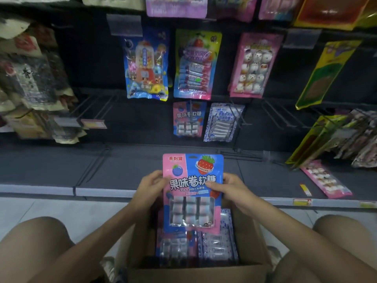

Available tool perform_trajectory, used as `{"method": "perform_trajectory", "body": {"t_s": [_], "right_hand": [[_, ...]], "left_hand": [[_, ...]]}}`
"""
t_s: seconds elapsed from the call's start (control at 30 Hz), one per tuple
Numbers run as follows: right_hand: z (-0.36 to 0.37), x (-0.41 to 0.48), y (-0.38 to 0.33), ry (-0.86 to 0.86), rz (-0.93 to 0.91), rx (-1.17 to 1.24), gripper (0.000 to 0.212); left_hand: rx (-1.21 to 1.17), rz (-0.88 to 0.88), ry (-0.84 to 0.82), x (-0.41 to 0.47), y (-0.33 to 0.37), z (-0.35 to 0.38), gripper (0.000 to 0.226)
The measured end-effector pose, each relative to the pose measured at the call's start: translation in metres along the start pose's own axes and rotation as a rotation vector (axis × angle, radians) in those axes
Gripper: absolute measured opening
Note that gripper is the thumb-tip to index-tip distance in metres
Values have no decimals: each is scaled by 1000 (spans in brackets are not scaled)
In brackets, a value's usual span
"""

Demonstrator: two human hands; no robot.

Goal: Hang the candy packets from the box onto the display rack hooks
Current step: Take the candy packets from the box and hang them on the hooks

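Note:
I hold a pink-and-blue candy packet [192, 190] upright above an open cardboard box [195, 270]. My left hand [150, 187] grips its left edge and my right hand [228, 187] grips its right edge. The box holds more packets: pink-and-blue ones [175, 246] on the left, blue-and-white ones [218, 246] on the right. On the dark display rack, a matching pink-and-blue packet [188, 119] hangs from a low hook, beside a blue-and-white packet [223, 122]. Bare black hooks [279, 117] jut out to the right of these.
Other packets hang higher up: a blue one [146, 64], a strawberry one [194, 64] and a pink one [255, 64]. A pink packet [326, 180] lies on the bottom shelf at right. Brown and dark bags [30, 84] crowd the left; yellow bags [326, 72] hang at right. My knees flank the box.

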State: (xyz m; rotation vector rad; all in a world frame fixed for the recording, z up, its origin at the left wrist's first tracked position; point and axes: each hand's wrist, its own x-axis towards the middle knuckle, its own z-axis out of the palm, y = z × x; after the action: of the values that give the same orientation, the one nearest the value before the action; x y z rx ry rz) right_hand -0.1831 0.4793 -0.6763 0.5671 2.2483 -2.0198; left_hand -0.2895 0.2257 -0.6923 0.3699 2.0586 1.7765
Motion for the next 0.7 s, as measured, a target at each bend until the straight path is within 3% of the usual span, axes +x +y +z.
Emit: {"method": "perform_trajectory", "body": {"t_s": [0.17,0.47,0.63,0.7], "right_hand": [[-13,30,-28,32,-39,53,17],[-15,103,-39,80,-19,11,23],[-11,139,-23,199,-14,77,21],[-8,149,-20,258,-14,66,20]], "left_hand": [[21,-12,-2,29,39,9,16],[-46,-113,-33,105,37,9,22],[-220,-122,76,156,21,4,24],[-289,-178,124,173,16,10,34]]}}
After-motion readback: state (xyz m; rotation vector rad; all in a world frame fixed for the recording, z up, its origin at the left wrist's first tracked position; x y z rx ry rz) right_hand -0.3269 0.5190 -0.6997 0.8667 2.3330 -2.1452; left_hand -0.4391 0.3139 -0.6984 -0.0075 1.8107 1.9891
